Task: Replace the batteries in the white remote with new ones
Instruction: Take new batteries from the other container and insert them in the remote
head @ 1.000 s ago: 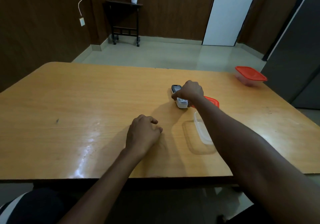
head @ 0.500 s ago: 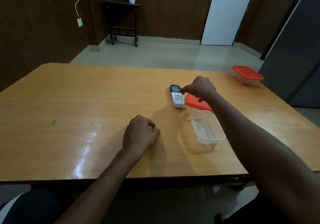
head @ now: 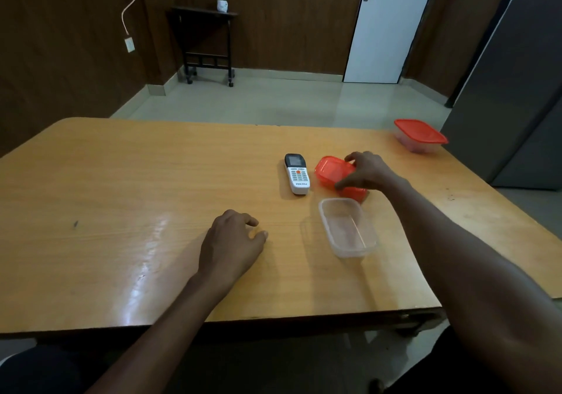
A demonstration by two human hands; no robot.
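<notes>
In the head view, the white remote (head: 297, 174) lies face up on the wooden desk (head: 121, 186), its dark screen end pointing away from the person and its keypad showing, with neither hand touching it. Just to its right, the right hand (head: 369, 171) reaches over a red lid (head: 330, 172); its fingers (head: 349, 157) are spread wide and curled down over the lid's far edge while the thumb comes against the near edge, so the hand grips the lid across its width. The lid looks slightly tilted, though whether it has left the desk cannot be told. Just in front of the lid, nearer the person, stands an open clear container (head: 348, 227) with nothing visible inside. The left hand (head: 232, 243) rests on the desk well apart from the remote, palm down, fingers loosely curled under, holding nothing. At the far right corner of the desk sits a second container with a red lid (head: 419, 135) closed on it. Beyond the desk are a white door (head: 386, 28) and a small dark side table (head: 206, 40).
</notes>
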